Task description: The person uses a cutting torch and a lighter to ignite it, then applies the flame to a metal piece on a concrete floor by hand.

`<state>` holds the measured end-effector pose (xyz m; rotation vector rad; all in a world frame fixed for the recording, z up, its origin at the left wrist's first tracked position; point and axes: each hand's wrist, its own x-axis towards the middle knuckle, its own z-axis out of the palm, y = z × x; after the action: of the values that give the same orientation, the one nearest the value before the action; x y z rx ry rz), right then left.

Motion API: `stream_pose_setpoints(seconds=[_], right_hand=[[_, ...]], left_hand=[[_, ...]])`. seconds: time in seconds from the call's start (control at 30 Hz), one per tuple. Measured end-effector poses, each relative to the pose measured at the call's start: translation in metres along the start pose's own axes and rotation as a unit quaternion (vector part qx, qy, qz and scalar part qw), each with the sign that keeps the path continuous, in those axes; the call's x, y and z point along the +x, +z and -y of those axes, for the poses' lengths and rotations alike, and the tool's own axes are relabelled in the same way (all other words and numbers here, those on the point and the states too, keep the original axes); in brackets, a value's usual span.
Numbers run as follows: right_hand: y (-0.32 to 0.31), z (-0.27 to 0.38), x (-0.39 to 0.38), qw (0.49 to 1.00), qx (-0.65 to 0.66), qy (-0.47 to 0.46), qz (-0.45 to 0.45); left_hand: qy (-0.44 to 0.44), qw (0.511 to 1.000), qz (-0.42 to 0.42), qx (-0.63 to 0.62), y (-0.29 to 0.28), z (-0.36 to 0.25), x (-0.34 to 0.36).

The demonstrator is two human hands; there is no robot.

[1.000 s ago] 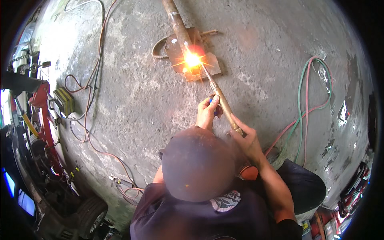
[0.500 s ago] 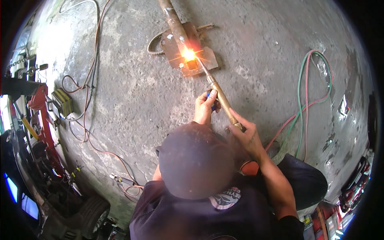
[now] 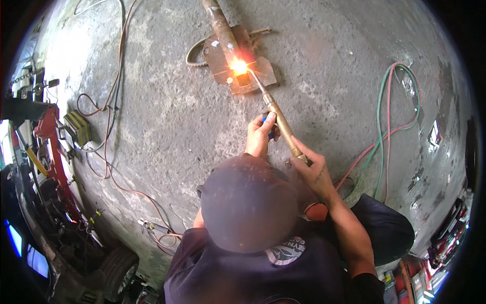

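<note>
A brass gas torch [image 3: 281, 121] slants up and left across the middle, its thin tip at a bright glowing spot [image 3: 239, 66]. My left hand [image 3: 259, 136] is closed around the front of its handle, thumb along the barrel; a small blue part [image 3: 265, 119] shows by the fingers. My right hand [image 3: 312, 169] is closed on the rear end, forefinger stretched along the handle. The glow lies where a rusty metal pipe [image 3: 221, 26] meets a brown flat metal plate [image 3: 218, 53] on the floor. The glare hides the heated edge.
Red and green hoses [image 3: 388, 101] loop over the concrete floor [image 3: 324, 66] at right. Cables [image 3: 109, 126] run down the left, past a yellow-and-black striped block [image 3: 78, 127]. A red metal frame [image 3: 50, 137] and a tyre [image 3: 119, 273] stand at left. A dark cap [image 3: 248, 202] covers the lower middle.
Almost nothing differs. Both hands keep their hold on the torch and its tip stays at the glowing spot; the whole view has shifted very slightly.
</note>
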<state>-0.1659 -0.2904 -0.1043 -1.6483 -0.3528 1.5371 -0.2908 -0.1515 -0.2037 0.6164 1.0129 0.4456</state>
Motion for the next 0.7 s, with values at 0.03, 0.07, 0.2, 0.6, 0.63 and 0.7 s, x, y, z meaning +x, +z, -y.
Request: stream_pose_setpoints(seconds=[0.03, 0.07, 0.2, 0.6, 0.63, 0.7], right_hand=[[-0.0002, 0.0019, -0.0008, 1.0, 0.01, 0.028, 0.006], [0.0003, 0.0017, -0.0006, 1.0, 0.009, 0.029, 0.006], [0.0013, 0.0002, 0.0004, 1.0, 0.005, -0.008, -0.007], [-0.0011, 0.0064, -0.0005, 1.0, 0.001, 0.009, -0.003], [-0.0018, 0.0055, -0.0004, 1.0, 0.004, 0.015, -0.003], [-0.0023, 0.0069, -0.0007, 1.0, -0.002, 0.02, -0.004]], left_hand=[[0.0, 1.0, 0.0, 0.0, 0.0, 0.0001, 0.0001], [0.0, 1.0, 0.003, -0.002, 0.0, 0.0002, 0.0006], [-0.008, 1.0, -0.004, -0.005, -0.0023, 0.0011, 0.0006], [0.002, 1.0, 0.018, -0.012, -0.0033, 0.0038, 0.0044], [0.0, 1.0, 0.018, -0.012, -0.0028, 0.0041, 0.0043], [0.002, 1.0, 0.016, -0.005, -0.0019, 0.0041, 0.004]])
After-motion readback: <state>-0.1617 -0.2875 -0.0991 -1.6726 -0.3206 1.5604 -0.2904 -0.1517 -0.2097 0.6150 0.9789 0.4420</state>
